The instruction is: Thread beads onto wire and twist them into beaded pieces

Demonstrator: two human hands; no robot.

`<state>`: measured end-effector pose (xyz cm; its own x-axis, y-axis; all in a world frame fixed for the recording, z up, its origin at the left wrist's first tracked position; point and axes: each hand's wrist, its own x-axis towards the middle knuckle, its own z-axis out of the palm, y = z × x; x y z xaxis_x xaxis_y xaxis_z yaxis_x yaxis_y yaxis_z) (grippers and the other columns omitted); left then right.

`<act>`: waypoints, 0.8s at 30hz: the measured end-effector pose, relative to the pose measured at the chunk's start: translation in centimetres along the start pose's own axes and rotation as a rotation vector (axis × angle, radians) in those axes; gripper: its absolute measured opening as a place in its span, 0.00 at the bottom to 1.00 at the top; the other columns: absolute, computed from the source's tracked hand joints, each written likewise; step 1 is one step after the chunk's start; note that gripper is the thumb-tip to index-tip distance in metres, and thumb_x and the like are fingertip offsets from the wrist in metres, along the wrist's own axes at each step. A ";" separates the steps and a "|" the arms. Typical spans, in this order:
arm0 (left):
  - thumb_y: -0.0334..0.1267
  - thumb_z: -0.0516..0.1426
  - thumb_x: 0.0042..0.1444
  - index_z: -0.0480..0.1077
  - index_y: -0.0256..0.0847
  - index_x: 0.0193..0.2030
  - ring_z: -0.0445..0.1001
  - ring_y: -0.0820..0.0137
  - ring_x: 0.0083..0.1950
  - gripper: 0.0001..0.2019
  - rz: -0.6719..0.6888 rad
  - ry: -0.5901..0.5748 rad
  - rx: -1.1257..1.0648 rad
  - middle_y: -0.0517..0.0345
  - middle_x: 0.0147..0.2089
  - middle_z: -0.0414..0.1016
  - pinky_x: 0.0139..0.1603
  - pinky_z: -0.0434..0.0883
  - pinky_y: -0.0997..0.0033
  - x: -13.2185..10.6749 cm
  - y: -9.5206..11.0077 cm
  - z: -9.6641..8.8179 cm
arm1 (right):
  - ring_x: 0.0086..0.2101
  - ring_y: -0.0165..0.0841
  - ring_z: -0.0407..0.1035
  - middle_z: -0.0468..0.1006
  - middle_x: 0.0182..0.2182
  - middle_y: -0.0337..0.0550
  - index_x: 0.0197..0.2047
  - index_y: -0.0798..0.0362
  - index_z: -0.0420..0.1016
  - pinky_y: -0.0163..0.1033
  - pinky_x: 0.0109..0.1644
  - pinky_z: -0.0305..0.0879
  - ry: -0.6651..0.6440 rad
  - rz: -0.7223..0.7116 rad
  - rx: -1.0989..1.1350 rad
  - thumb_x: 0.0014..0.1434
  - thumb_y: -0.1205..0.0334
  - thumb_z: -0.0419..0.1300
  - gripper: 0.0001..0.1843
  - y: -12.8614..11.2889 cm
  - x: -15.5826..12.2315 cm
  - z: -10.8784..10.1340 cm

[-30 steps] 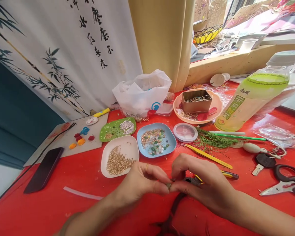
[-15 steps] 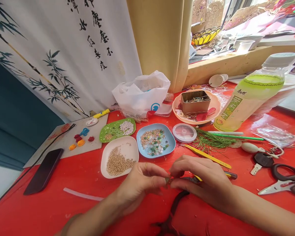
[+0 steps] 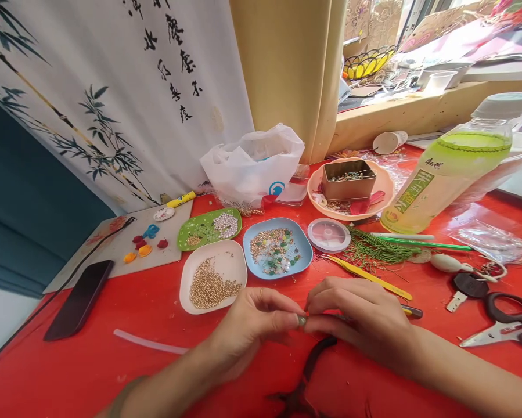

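- Fingers of the left hand (image 3: 252, 319) are closed on a small greenish piece (image 3: 302, 320), pinching it at their tips above the red table (image 3: 47, 383).
- Fingers of the right hand (image 3: 365, 313) curl in from the other side, their tips right beside that piece; from where I stand I cannot tell whether they grip anything.
- Below the hands lies a dark tool (image 3: 299, 397), too blurred to make out well.
- A dark-and-yellow handle (image 3: 413, 312) pokes out behind the right hand, with yellow tweezers (image 3: 374, 276) beyond it.
- Just past the left hand sits a white dish (image 3: 232, 264) of gold beads (image 3: 211, 284), and next to it a blue dish (image 3: 259, 227) of mixed beads.
- Over on the right, scissors (image 3: 491, 332) lie near a key (image 3: 457, 299); a drink bottle (image 3: 456, 168) stands farther back.
- A phone (image 3: 80, 299) lies off to the left.
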<state>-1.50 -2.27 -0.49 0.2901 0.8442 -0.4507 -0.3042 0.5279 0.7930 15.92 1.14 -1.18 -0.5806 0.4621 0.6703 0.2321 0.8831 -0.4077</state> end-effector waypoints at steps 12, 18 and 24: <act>0.35 0.64 0.43 0.72 0.33 0.28 0.69 0.76 0.31 0.08 0.078 0.003 0.028 0.57 0.29 0.72 0.27 0.68 0.80 0.0 0.0 0.0 | 0.22 0.26 0.65 0.73 0.21 0.40 0.29 0.57 0.66 0.30 0.25 0.58 -0.028 -0.079 -0.156 0.59 0.65 0.55 0.07 0.6 -0.6 0.3; 0.36 0.64 0.44 0.73 0.35 0.29 0.69 0.76 0.32 0.07 0.092 0.015 0.091 0.58 0.30 0.73 0.31 0.68 0.79 0.0 0.3 -0.1 | 0.22 0.26 0.64 0.72 0.21 0.39 0.30 0.56 0.66 0.32 0.26 0.56 -0.035 -0.086 -0.236 0.58 0.67 0.56 0.05 0.5 -0.7 0.4; 0.35 0.66 0.38 0.75 0.35 0.25 0.69 0.77 0.27 0.08 0.081 0.076 0.111 0.59 0.25 0.75 0.33 0.67 0.77 0.2 0.3 -0.6 | 0.20 0.25 0.63 0.72 0.19 0.37 0.27 0.55 0.66 0.31 0.23 0.55 0.016 -0.007 -0.192 0.59 0.61 0.55 0.11 0.7 -0.4 0.9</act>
<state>-2.04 -1.92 -0.57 0.1976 0.8903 -0.4103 -0.2199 0.4481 0.8665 15.63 1.50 -2.34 -0.5707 0.4558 0.6830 0.3740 0.8848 -0.2779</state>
